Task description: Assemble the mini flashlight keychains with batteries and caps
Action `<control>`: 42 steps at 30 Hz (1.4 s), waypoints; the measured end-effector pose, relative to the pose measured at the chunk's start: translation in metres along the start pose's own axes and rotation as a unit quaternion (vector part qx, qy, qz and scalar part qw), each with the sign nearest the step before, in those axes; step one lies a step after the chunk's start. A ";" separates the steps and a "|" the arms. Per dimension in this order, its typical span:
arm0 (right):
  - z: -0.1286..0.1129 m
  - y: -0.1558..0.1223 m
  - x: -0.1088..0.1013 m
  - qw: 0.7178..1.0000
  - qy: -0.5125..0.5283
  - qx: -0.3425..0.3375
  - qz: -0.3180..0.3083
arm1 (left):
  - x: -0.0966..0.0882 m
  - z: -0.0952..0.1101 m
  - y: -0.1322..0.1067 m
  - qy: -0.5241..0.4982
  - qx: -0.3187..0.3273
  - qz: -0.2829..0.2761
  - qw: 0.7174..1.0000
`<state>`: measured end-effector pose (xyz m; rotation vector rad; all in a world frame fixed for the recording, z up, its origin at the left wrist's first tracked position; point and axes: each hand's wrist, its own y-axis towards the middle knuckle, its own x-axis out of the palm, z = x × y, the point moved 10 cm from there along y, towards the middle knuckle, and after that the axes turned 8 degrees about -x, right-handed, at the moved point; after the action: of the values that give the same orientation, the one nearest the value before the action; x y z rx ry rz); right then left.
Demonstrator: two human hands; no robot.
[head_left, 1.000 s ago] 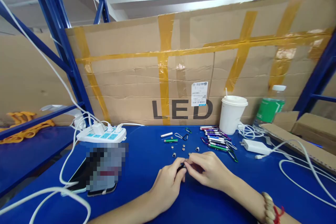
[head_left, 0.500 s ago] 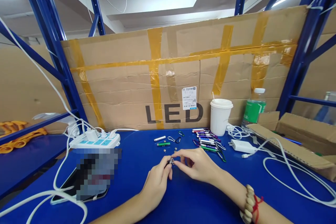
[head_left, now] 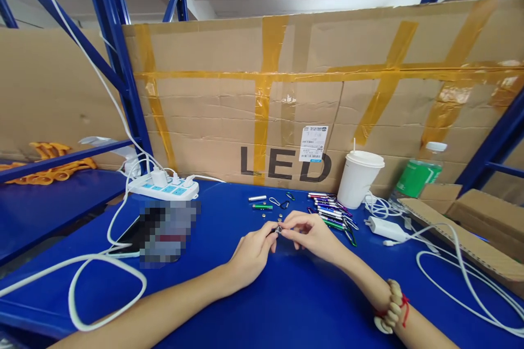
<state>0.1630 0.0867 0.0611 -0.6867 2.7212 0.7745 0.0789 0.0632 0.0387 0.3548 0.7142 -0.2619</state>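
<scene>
My left hand [head_left: 250,255] and my right hand [head_left: 310,233] meet above the blue tabletop, fingertips almost touching. Between them is a small black-and-silver metal piece [head_left: 279,229], mostly covered by the fingers. My left fingers pinch its dark end, while my right thumb and forefinger close on the shiny ring-like end. Just beyond lie a silver tube [head_left: 257,198], a green tube [head_left: 262,207], a silver carabiner clip [head_left: 274,202], a black clip [head_left: 284,204] and a green clip [head_left: 290,196]. Small round metal discs [head_left: 263,215] rest nearer the hands.
Several coloured metal tubes with clips [head_left: 332,212] lie piled right of my hands. Behind stand a white cup [head_left: 360,180] and a green-labelled bottle [head_left: 418,177]. A white charger [head_left: 387,228], an open cardboard box [head_left: 483,229], a power strip [head_left: 164,188] and a phone [head_left: 151,229] flank them.
The view has tilted down and shifted left, so the scene sits further right. Both hands keep their pinch on the small metal piece.
</scene>
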 end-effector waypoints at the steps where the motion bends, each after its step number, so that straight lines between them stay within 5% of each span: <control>1: 0.000 0.000 0.000 1.000 0.008 0.001 0.004 | 0.000 0.000 0.000 0.004 0.000 0.002 1.000; 12: 0.024 -0.004 -0.005 0.996 0.017 0.080 0.041 | -0.002 -0.006 -0.002 0.011 -0.015 -0.002 1.000; 26: 0.032 -0.004 0.001 0.994 0.082 0.065 -0.013 | 0.013 -0.008 -0.002 -0.021 -0.032 -0.079 0.996; 42: 0.021 -0.005 0.007 0.999 0.027 0.024 -0.035 | 0.018 -0.008 -0.001 -0.027 -0.011 -0.096 0.995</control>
<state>0.1610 0.0918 0.0388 -0.7987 2.7379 0.6813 0.0867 0.0634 0.0210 0.2576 0.6984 -0.4449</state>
